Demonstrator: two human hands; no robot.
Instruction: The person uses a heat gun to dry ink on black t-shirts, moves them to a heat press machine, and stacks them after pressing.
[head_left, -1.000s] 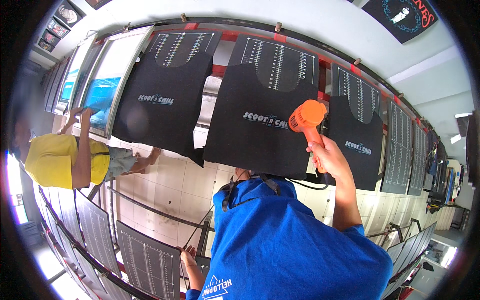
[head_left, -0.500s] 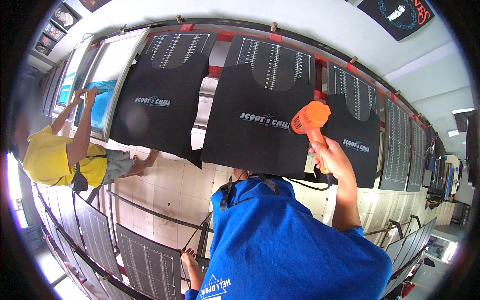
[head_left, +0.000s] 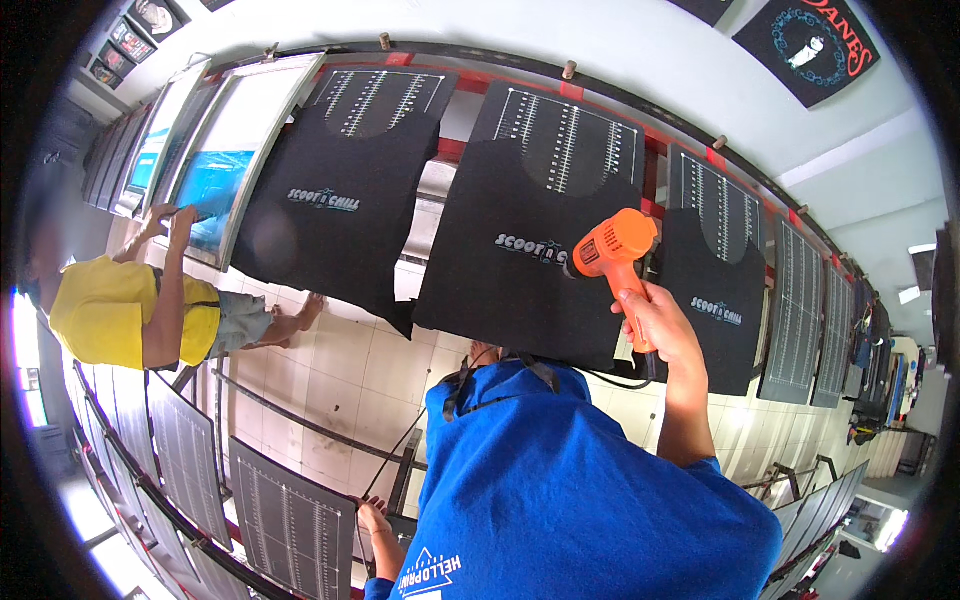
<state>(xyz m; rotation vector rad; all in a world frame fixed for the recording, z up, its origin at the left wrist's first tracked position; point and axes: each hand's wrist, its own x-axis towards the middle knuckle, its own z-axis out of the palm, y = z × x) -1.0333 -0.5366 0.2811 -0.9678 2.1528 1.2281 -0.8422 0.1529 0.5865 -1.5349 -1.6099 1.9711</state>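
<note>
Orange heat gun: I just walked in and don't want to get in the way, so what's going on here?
A person in a blue top holds the orange heat gun in the right hand, nozzle pointed at the pale print on a black shirt spread over a board. Their left hand is down by a ruled black board. Further off, a co-worker in yellow has both hands on a framed screen.

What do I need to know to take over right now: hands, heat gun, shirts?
Right hand: gripping the orange heat gun, nozzle aimed at the print on the middle shirt.
Left hand: low, at the edge of a ruled board; grip unclear.
Left shirt and right shirt hang on either side.
Done: all three shirts show prints.
Left: whether any print is dry cannot be seen.
</note>
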